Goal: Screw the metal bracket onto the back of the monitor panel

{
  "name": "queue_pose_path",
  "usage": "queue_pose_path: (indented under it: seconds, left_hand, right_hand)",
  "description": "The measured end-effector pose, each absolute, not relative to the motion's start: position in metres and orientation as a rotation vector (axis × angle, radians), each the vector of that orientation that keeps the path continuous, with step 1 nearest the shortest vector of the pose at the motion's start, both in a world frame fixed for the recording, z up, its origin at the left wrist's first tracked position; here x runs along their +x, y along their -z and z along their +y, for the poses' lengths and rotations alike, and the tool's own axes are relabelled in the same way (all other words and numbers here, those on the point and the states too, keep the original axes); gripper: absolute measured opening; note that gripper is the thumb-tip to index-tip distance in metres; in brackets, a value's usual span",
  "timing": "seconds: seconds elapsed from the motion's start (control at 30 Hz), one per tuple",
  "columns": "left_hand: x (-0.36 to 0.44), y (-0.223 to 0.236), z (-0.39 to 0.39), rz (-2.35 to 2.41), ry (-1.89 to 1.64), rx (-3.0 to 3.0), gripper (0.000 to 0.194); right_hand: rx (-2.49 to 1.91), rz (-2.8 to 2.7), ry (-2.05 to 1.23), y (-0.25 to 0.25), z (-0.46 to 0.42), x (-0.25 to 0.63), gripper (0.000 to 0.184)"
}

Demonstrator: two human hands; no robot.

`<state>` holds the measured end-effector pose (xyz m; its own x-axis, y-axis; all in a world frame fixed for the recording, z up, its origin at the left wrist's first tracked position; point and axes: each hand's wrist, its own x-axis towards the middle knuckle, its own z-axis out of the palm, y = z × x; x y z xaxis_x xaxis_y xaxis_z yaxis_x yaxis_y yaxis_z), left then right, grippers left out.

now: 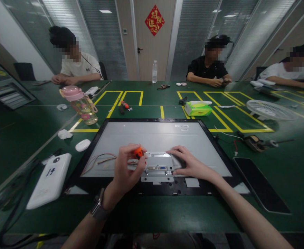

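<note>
Two bare hands are held over a flat display panel [133, 133], which is laid on the smooth green surface [183, 214] directly before the person. Its rectangular sheet of dull grey metal is bordered by a black frame. Near the panel's closest edge, a bright, box-shaped metal bracket [159, 158] is seen, pierced by a white port and a blue port. By the left hand [127, 169], a stubby orange-and-black tool [139, 152] is pinched between curled fingers and thumb; its tip cannot be made out. The right hand [189, 164] is opened wide, thumb and fingertips parted and set at the bracket's right end. Thin coloured wires [105, 157] are looped loosely across the metal at left. Beside the panel, a rounded white plastic device [50, 180] is placed on the left and a glossy black slab-like phone [260, 185] on the right. Farther off, a soft green tissue packet [198, 109] and a clear, pink-lidded bottle [86, 109] are seen.
</note>
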<state>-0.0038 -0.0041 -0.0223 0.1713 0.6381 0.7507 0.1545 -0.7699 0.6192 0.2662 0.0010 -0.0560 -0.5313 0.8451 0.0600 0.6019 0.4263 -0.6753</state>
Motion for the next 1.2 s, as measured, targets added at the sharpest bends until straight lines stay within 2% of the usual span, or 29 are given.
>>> queue_pose_path:
  seconds: [0.23, 0.33, 0.73, 0.93, 1.2]
  left_hand:
    - [-0.007, 0.009, 0.001, 0.745, -1.781, 1.978, 0.021]
    - [-0.007, 0.004, 0.000, 0.776, -1.729, 1.870, 0.012]
    - [-0.010, 0.005, -0.007, 0.839, -1.527, 1.748, 0.025]
    - [-0.011, 0.004, -0.001, 0.859, -1.720, 1.923, 0.007]
    - [-0.015, 0.009, -0.002, 0.823, -1.605, 1.761, 0.026]
  right_hand:
    - [-1.240, -2.300, -0.843, 0.056, 0.001, 0.266, 0.068]
    - [-1.253, -2.297, -0.844, 0.055, 0.001, 0.266, 0.068]
    - [-1.239, -2.299, -0.838, 0.056, 0.001, 0.266, 0.068]
    - [-1.248, -2.306, -0.837, 0.054, 0.001, 0.266, 0.067]
    - [-1.248, -2.306, -0.834, 0.056, 0.001, 0.266, 0.068]
